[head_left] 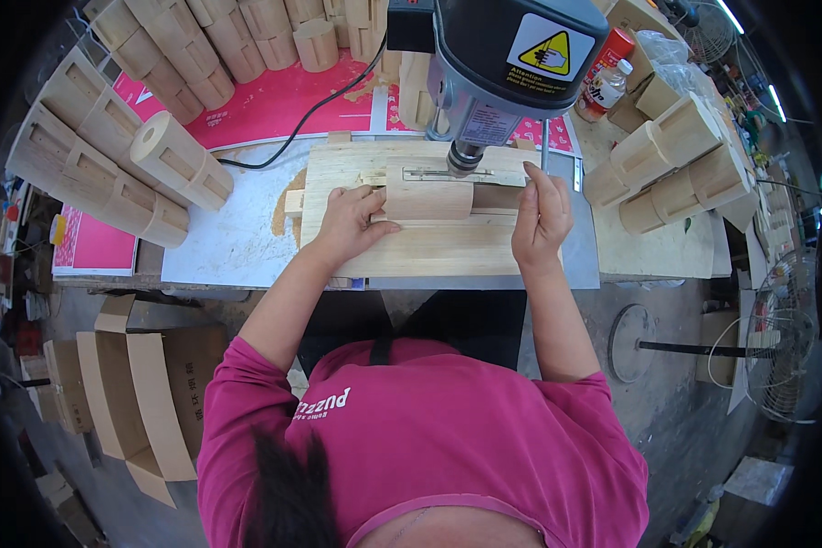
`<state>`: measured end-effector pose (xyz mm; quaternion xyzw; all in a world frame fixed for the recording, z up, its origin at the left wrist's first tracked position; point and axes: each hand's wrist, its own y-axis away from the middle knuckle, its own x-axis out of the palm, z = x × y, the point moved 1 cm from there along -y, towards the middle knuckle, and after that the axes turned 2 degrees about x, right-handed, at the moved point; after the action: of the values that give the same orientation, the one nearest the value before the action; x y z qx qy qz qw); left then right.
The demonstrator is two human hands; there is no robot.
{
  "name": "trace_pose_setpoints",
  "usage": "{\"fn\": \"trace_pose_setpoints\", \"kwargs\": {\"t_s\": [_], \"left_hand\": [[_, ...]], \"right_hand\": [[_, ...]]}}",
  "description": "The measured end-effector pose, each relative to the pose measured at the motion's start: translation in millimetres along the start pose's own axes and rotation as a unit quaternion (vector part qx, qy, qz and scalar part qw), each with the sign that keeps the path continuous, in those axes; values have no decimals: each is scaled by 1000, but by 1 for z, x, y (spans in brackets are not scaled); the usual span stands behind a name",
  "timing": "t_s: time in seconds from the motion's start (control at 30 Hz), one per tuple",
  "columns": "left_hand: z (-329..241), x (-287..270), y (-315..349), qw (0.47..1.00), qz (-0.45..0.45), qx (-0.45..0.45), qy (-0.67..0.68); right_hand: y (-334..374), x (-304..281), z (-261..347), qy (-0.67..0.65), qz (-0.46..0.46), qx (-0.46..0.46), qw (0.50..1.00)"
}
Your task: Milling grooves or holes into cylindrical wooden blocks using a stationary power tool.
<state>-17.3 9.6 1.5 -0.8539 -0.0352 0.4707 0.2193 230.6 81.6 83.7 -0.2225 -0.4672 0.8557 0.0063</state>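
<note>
A pale wooden cylinder (426,199) lies on its side in a wooden jig board (411,251) on the bench. My left hand (349,224) grips its left end, with the thumb along the near side and the fingers at the far side. Directly above the cylinder is the chuck (464,159) of a dark drill press (521,55); whether the bit touches the wood cannot be made out. At the jig's right end my right hand (542,219) is raised, its fingers curled at the lower end of the press's thin metal lever (545,144).
Stacked wooden cylinders with cut slots (183,160) stand at the left, the back and the right (685,164). A black cable (292,137) crosses the pink sheet. Bottles (605,91) stand behind right. An open carton (146,393) and a fan (781,333) are on the floor.
</note>
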Motion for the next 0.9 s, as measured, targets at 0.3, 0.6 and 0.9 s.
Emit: {"fn": "trace_pose_setpoints", "kwargs": {"t_s": [0.3, 0.6, 0.9], "left_hand": [[-2, -1, 2, 1000, -7, -10, 3], [-25, 26, -18, 1000, -18, -20, 10], [-26, 24, -17, 999, -13, -30, 21]], "right_hand": [[-62, -34, 24, 31, -48, -85, 995], [-196, -10, -10, 150, 95, -28, 984], [-127, -48, 44, 73, 48, 5, 996]]}}
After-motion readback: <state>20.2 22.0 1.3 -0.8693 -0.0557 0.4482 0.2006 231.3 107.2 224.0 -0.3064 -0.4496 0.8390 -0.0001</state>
